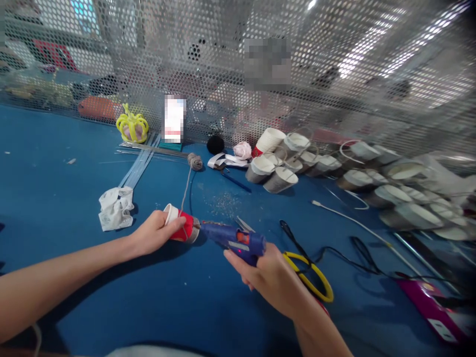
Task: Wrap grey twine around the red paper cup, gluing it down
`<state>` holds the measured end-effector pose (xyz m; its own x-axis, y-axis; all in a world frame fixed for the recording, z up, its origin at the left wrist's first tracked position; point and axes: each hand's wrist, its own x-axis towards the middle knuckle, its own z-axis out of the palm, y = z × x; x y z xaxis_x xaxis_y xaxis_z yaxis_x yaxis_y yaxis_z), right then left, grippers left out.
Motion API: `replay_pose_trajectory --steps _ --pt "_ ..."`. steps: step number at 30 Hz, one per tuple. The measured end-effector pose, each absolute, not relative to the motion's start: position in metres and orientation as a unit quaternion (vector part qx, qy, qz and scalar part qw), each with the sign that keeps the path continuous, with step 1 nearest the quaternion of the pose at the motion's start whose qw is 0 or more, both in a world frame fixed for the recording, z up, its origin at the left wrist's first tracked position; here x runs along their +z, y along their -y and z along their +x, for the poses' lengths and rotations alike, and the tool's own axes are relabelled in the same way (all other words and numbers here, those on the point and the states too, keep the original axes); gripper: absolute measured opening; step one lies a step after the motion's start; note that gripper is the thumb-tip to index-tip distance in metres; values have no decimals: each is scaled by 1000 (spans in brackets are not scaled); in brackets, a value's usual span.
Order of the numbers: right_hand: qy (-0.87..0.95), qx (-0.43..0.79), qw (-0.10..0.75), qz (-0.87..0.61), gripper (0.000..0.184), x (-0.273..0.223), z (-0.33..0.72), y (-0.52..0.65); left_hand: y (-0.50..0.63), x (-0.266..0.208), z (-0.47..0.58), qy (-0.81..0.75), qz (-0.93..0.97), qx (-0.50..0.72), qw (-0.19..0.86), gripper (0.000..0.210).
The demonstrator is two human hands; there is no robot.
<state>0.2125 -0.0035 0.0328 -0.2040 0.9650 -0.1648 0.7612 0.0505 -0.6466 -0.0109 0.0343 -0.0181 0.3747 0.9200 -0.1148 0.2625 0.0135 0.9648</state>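
Observation:
My left hand [158,232] is wrapped round a red paper cup [189,227] with a white rim, tipped on its side above the blue table. Grey yarn lies against the cup and runs back to a small grey yarn ball [194,161]. In my right hand [266,270] is a blue glue gun [234,239] with a small red light lit on its side. Its nozzle meets the base end of the cup; whether glue is coming out is too small to tell. Scissors [244,224], partly hidden, lie just behind the glue gun.
Several cups wrapped in grey [280,179] fill the back right. A black cord [334,250] and yellow scissor handle [316,277] lie right of my hand, near a purple power strip [427,307]. Crumpled white plastic [116,208], clear glue sticks [143,158] and a phone [174,119] are left. Perforated metal [208,59] borders the back.

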Motion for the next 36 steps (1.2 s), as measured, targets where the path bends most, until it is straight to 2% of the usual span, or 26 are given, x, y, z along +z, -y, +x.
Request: replay_pose_trajectory --steps 13,25,36 --pt "781 221 204 -548 12 32 211 6 -34 -17 -11 -461 625 314 546 37" --pt "800 181 218 -529 9 30 211 9 -35 -19 -10 -479 607 325 544 36" --pt "813 191 179 -519 8 32 211 12 -37 -18 -9 -460 584 329 582 36"
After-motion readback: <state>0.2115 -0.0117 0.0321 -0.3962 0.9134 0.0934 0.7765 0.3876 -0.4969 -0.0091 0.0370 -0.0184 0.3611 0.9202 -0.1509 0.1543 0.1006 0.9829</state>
